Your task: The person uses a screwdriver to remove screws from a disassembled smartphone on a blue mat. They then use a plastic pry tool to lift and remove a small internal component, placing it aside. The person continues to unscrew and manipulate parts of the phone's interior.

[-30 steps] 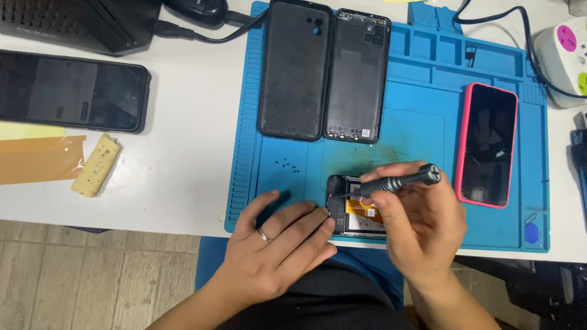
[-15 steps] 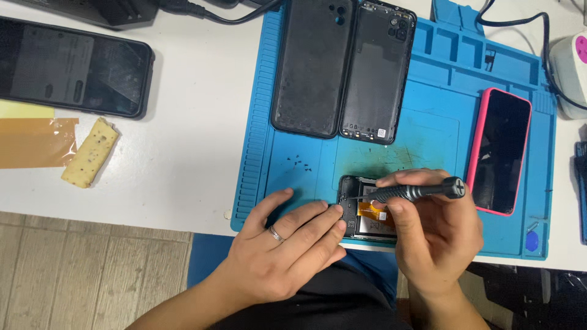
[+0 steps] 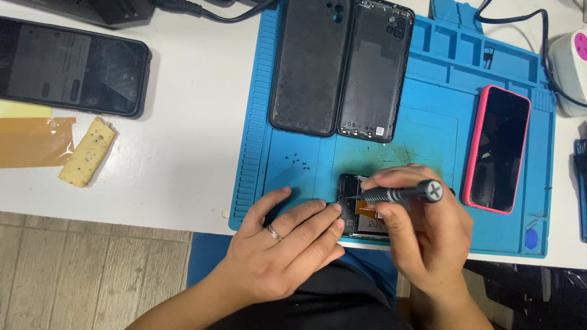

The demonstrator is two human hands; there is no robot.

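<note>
An opened phone [image 3: 358, 211] lies at the near edge of the blue mat [image 3: 428, 91], mostly covered by both hands; its dark frame and an orange strip inside show between them. The left hand [image 3: 284, 244] lies flat, fingers [image 3: 318, 215] stretched and close together, their tips pressing on the phone's left edge; it grips nothing, and a ring sits on one finger. The right hand [image 3: 422, 235] is closed round a screwdriver [image 3: 397, 194], held near level, its cross-marked cap pointing right and its tip down inside the phone, just beside the left fingertips. The phone thus sits between the two hands, under the right thumb and forefinger. Loose screws [image 3: 298, 160] lie on the mat above the left hand. Further back on the mat are two black back covers [image 3: 342, 67] side by side, and to the right a phone in a pink case [image 3: 496, 148]. Off the mat, on the white table [image 3: 195, 122], lie a dark phone [image 3: 67, 67], a yellow tape strip [image 3: 33, 140] and a pale eraser-like block [image 3: 87, 151].
</note>
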